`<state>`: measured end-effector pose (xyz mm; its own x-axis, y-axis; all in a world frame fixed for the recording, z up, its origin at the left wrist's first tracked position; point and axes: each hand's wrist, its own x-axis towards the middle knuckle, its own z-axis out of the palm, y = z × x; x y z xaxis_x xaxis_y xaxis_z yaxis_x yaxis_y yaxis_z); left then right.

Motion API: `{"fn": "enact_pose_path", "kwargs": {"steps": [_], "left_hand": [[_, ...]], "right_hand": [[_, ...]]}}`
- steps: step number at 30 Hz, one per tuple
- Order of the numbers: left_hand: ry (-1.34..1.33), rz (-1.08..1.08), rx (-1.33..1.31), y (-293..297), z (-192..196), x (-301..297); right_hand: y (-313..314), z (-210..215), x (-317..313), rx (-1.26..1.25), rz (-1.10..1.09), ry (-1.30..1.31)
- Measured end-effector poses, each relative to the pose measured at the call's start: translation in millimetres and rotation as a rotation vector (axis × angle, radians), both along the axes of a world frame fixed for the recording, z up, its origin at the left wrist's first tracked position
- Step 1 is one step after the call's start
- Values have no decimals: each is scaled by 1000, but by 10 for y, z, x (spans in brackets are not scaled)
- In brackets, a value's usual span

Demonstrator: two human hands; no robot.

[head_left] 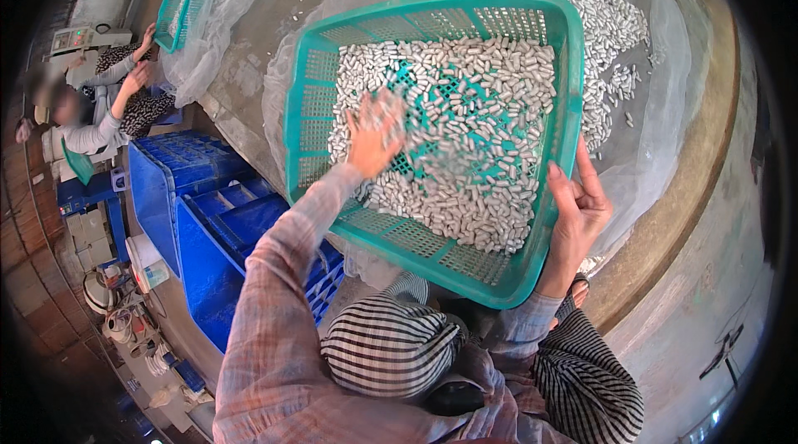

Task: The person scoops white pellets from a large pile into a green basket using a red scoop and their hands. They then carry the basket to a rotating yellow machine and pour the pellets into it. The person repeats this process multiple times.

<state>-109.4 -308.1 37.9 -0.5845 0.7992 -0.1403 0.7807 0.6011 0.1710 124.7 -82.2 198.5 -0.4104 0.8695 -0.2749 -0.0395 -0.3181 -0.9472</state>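
Observation:
A large green plastic basket (295, 115) with mesh sides is tilted in front of me. Many small, silvery-white, capsule-shaped pieces (499, 70) cover much of its bottom, with green mesh showing through in the middle. My left hand (376, 135) reaches into the left part of the basket, fingers spread among the pieces. Its fingertips are blurred, and some pieces near the basket's middle are smeared by motion. At the right, my right hand (579, 211) grips the basket's rim, thumb on the near side; some of its fingers are hidden behind the wall.
More loose pieces (611, 20) lie on translucent sheeting (657, 120) beyond and right of the basket. Blue plastic crates (220, 236) stand at left, close to my left arm. Further left, a seated person (100, 124) reaches toward another green basket (179, 12).

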Motion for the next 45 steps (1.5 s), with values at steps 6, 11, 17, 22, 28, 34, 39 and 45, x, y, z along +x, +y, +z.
{"fn": "enact_pose_path", "kwargs": {"steps": [6, 11, 17, 22, 28, 34, 39, 45], "left_hand": [[141, 101, 352, 1757, 45, 406], [-420, -372, 353, 1504, 556, 1386], [-88, -491, -182, 532, 295, 209], [71, 250, 292, 1427, 63, 147], [-524, -141, 160, 1331, 823, 834], [365, 415, 92, -60, 1075, -214], [-25, 529, 124, -794, 1060, -665], [-27, 328, 403, -600, 2108, -101]], "right_hand": [[39, -29, -4, -6, -50, -18], [30, -101, 41, 6, 18, -24], [101, -107, 114, -68, -16, -22], [43, -145, 16, -38, 3, 5], [152, -397, 175, 14, 18, -43], [159, -772, 316, -28, 35, -42], [145, -1027, 325, 118, 53, -203], [515, -1331, 816, 168, 6, -323]]}}
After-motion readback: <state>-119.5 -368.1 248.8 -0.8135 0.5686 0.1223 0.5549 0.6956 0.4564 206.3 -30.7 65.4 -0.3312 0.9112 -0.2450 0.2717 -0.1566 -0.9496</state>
